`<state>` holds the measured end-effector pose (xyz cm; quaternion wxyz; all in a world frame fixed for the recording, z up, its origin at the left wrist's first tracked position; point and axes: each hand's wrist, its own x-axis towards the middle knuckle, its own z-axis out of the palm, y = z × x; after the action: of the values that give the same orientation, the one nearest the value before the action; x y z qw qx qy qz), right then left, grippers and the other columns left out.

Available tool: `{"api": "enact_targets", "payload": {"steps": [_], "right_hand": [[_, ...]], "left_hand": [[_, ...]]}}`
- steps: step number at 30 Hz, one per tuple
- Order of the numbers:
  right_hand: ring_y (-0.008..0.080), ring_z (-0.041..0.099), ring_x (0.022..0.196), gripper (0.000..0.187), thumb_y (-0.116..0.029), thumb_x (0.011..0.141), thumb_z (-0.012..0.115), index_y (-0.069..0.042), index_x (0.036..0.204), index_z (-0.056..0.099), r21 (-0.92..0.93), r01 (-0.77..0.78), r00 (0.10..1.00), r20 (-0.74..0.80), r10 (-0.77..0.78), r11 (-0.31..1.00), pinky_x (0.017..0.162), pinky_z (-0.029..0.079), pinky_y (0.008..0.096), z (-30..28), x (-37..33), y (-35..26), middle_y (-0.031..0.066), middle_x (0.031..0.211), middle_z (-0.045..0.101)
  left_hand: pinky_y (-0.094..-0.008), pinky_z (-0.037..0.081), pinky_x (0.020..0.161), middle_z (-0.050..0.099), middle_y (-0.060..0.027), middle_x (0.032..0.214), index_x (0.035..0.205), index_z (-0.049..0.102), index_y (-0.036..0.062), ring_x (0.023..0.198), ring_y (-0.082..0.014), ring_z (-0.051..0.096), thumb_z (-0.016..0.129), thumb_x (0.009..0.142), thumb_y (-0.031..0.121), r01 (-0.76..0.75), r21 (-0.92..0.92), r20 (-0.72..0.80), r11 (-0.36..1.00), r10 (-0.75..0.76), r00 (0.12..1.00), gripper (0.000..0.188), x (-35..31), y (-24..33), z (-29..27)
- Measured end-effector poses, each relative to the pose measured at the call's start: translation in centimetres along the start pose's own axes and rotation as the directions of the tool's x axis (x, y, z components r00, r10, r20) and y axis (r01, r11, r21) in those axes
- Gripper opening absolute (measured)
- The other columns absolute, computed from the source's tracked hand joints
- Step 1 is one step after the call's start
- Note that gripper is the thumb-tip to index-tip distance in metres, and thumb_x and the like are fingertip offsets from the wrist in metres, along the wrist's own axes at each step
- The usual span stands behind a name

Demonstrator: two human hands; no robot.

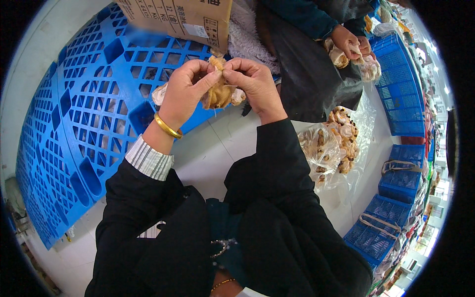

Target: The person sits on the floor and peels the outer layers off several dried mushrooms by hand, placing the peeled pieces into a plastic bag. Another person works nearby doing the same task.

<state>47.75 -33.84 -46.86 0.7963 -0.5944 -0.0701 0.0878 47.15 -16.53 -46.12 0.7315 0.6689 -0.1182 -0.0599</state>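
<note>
Between my two hands hangs a small tan plush toy (216, 96), soft and fuzzy, with pale parts at its sides. My left hand (183, 91), a gold bangle at its wrist, pinches the upper part of the plush between thumb and fingers. From the other side my right hand (257, 88) grips the same spot, its thumb almost meeting the left one. A thin light thread seems to run near the right thumb. Whatever lies under the fingertips is hidden.
A blue plastic pallet (106, 64) fills the left, with a cardboard box (178, 17) at its far end. Across from me another person's hands (349, 44) hold similar plush pieces. Clear plastic bags (316, 148) with many plush pieces (344, 131) lie right, near blue crates (401, 84).
</note>
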Motion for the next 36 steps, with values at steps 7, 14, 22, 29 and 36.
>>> {"api": "enact_targets", "payload": {"steps": [7,14,22,29,36], "right_hand": [[0.0077,0.057,0.079,0.012,-0.008,0.08,0.067,-0.002,0.089,0.063,0.009,-0.001,1.0,0.024,0.001,1.0,0.075,0.046,0.0198,0.0,-0.2,-0.4,0.0011,0.088,0.06],[0.0078,0.056,0.081,0.012,-0.008,0.081,0.066,-0.002,0.091,0.062,-0.027,0.039,0.997,0.068,-0.037,0.999,0.075,0.047,0.0204,-0.4,-0.1,-0.1,0.0006,0.09,0.059],[0.0073,0.055,0.079,0.011,-0.008,0.079,0.065,-0.002,0.088,0.062,-0.206,0.134,0.99,0.076,-0.121,0.969,0.073,0.046,0.02,-0.1,-0.2,-0.3,-0.0002,0.086,0.057],[0.0062,0.053,0.073,0.012,-0.013,0.081,0.063,-0.002,0.087,0.061,-0.274,0.088,0.996,0.023,-0.085,0.958,0.065,0.042,0.0185,0.3,-0.3,-0.6,-0.0011,0.079,0.057],[0.0068,0.054,0.075,0.011,-0.012,0.082,0.063,-0.002,0.087,0.062,0.061,-0.008,1.0,-0.007,0.008,0.998,0.068,0.043,0.0197,-0.1,-0.1,0.3,-0.0005,0.082,0.059]], "left_hand": [[-0.0192,0.043,0.071,0.055,0.0014,0.085,0.094,0.058,0.0032,0.076,-0.0068,0.052,0.057,0.088,0.015,0.121,-0.221,0.037,0.968,-0.115,0.993,0.013,0.0,0.3,-0.3],[-0.0194,0.044,0.068,0.057,0.0008,0.084,0.095,0.058,0.0038,0.073,-0.0069,0.053,0.056,0.088,0.014,0.155,-0.151,-0.002,0.976,-0.157,0.988,0.013,-0.1,0.7,0.0],[-0.0188,0.044,0.066,0.057,0.0006,0.083,0.095,0.057,0.0031,0.073,-0.0064,0.053,0.057,0.088,0.012,0.121,-0.153,0.024,0.981,-0.118,0.993,0.012,0.0,0.1,-0.3],[-0.022,0.044,0.062,0.057,-0.0035,0.078,0.09,0.054,-0.0003,0.069,-0.009,0.053,0.058,0.087,0.009,-0.161,0.279,0.005,0.947,0.166,0.986,0.01,-0.2,-0.1,0.3],[-0.0206,0.044,0.06,0.055,-0.0017,0.076,0.087,0.053,0.0008,0.069,-0.0075,0.052,0.055,0.088,0.007,-0.069,0.045,0.022,0.997,0.068,0.997,0.007,-0.5,0.4,0.6]]}}
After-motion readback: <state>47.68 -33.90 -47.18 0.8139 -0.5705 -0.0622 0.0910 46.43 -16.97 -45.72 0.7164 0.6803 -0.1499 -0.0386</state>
